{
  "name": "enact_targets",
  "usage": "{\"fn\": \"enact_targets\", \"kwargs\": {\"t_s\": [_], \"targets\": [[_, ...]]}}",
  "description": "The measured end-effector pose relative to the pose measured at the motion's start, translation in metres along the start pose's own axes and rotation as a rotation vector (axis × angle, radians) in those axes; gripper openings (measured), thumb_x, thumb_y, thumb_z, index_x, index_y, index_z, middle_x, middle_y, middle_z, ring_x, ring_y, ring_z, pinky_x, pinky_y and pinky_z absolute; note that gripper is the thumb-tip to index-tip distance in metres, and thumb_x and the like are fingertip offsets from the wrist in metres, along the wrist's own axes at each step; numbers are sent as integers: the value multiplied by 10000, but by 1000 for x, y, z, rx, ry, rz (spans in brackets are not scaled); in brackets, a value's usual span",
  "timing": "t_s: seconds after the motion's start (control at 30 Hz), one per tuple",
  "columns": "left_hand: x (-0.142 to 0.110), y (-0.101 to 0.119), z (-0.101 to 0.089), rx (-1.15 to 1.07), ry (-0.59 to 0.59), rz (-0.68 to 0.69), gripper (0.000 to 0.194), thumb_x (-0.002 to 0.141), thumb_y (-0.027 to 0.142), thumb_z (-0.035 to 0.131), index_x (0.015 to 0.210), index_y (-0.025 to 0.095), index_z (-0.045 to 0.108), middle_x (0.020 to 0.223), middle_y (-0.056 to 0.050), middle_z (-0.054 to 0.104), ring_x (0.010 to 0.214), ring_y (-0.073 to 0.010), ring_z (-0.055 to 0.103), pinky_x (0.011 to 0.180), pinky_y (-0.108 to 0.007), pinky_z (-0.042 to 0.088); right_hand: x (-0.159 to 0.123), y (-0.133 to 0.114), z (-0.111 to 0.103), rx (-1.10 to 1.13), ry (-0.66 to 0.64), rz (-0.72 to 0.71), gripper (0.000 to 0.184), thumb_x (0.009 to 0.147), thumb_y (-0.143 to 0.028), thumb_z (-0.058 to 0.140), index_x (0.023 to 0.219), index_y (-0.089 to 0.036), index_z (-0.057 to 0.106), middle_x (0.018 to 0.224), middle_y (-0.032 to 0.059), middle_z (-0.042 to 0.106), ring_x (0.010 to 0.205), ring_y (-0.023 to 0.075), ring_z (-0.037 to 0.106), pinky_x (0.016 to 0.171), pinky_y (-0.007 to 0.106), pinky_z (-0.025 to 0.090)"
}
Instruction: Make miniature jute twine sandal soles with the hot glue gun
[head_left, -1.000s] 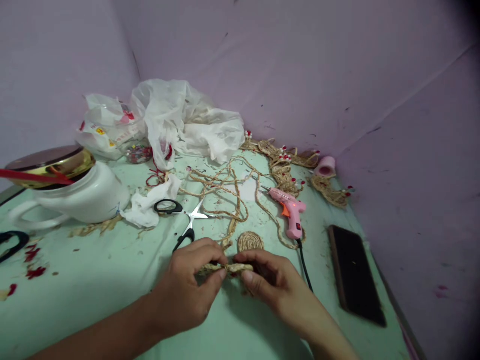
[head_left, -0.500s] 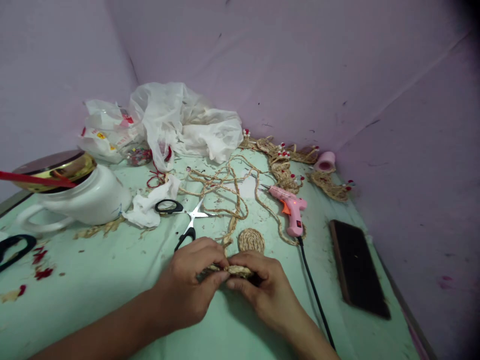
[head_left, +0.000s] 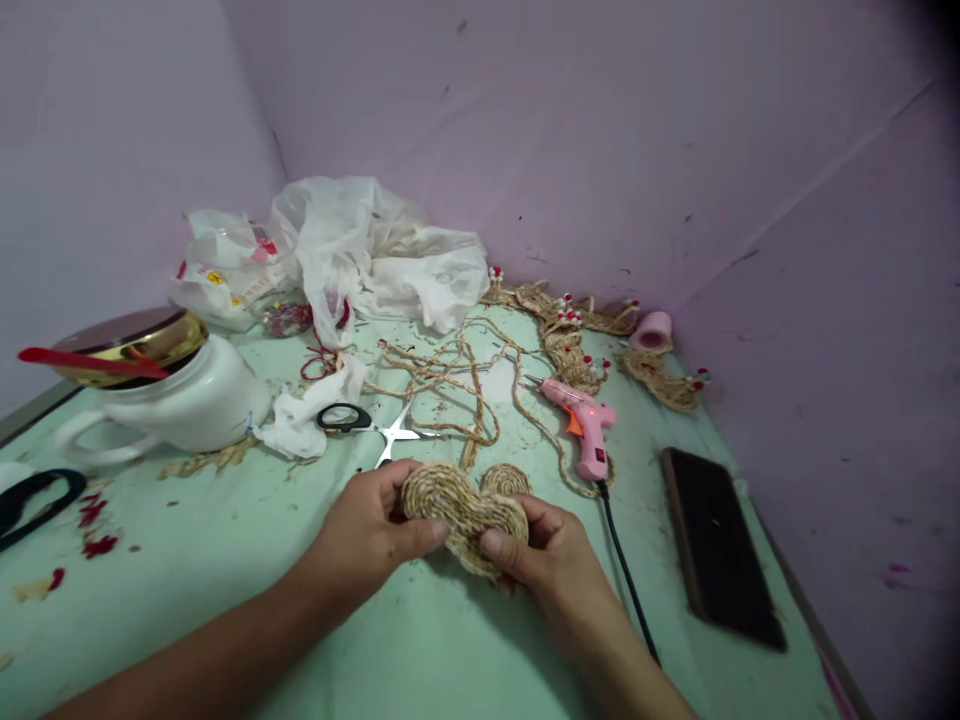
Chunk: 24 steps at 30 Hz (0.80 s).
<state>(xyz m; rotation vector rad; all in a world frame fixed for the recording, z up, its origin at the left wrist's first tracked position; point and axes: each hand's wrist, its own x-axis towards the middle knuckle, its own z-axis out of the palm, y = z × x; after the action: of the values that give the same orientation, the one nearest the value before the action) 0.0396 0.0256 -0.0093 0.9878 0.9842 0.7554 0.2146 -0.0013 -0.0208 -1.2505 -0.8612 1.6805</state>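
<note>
Between my hands is a flat piece of coiled braided straw rope (head_left: 466, 510), its broad face tilted up toward me. My left hand (head_left: 371, 520) pinches its left lobe, thumb on the face and fingers behind. The right lobe is gripped by my right hand (head_left: 551, 550), thumb in front, the other fingers partly hidden. Just behind the piece lies a round coil of the same rope (head_left: 507, 480), partly covered. Loose braided rope (head_left: 480, 400) loops across the table beyond. Black-handled scissors (head_left: 394, 432) lie spread, their lower handle hidden by my left hand.
A pink glue gun (head_left: 589, 425) with a black cord lies right of the rope, near a dark phone (head_left: 721, 548). A white pitcher (head_left: 199, 400) stands at left. Plastic bags (head_left: 382, 255) and coiled straw pieces with red and white beads (head_left: 566, 350) line the wall.
The coiled straw piece has turned from edge-on to show its broad face. My hands have moved slightly apart, still holding both its ends.
</note>
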Motion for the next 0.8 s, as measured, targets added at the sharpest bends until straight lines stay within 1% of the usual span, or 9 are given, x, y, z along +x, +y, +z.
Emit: {"fn": "enact_targets", "kwargs": {"t_s": [0.07,0.17,0.3,0.4,0.5,0.57,0.63,0.7,0.8], "targets": [[1,0,0,-121,9,-50,283,601,245,692,843,132,597,724,-32,661,633,-138,587,561,-239,454,-1,0,0,83,-31,13,331,532,-332,794,762,-132,664,630,14,616,503,91,507,399,177,405],[1,4,-2,-171,71,-55,282,553,235,720,784,129,597,672,-15,639,560,-101,527,476,-199,380,-2,-6,-3,167,-67,14,522,461,-288,828,939,-180,646,776,32,657,598,132,571,454,212,456],[-1,8,-3,-146,83,-10,280,572,235,717,794,132,582,664,-1,615,556,-89,498,472,-192,359,-4,-15,-4,16,-52,2,365,445,-291,830,719,-138,642,575,6,619,464,96,516,431,210,432],[-4,6,1,-100,105,48,457,593,236,718,1007,159,540,900,-42,630,805,-156,569,653,-244,451,-8,-18,2,-107,52,-42,306,488,-330,797,586,-132,586,459,-22,545,394,73,456,404,199,389],[-6,4,5,23,299,133,618,588,246,727,1141,196,456,1156,-75,521,1031,-196,484,744,-258,454,-13,-17,8,-208,184,-215,248,564,-317,735,568,-154,548,465,-34,516,400,74,435,385,193,351],[-7,3,6,60,377,142,547,601,258,716,1086,186,474,1097,-78,524,976,-192,489,689,-251,459,-16,-13,9,-368,264,-446,170,620,-252,685,573,-165,546,504,-27,516,436,87,451,403,202,355],[-11,2,9,-9,279,81,454,623,256,694,1023,166,499,964,-70,556,865,-181,517,642,-257,458,-18,-6,9,-571,316,-743,88,660,-167,637,607,-170,566,543,-16,517,481,104,474,447,221,375],[-15,0,14,-109,60,-4,408,638,240,676,1005,146,523,902,-74,578,821,-184,534,632,-269,456,-19,1,8,-753,336,-1014,74,671,-98,609,672,-172,597,581,-2,523,521,117,487,483,236,385],[-23,-6,23,-179,-183,1,368,666,227,659,1012,140,564,938,-88,600,879,-195,534,687,-278,446,-19,8,8,-959,355,-1259,142,684,-60,594,760,-176,623,589,11,529,533,130,471,476,243,367]]}}
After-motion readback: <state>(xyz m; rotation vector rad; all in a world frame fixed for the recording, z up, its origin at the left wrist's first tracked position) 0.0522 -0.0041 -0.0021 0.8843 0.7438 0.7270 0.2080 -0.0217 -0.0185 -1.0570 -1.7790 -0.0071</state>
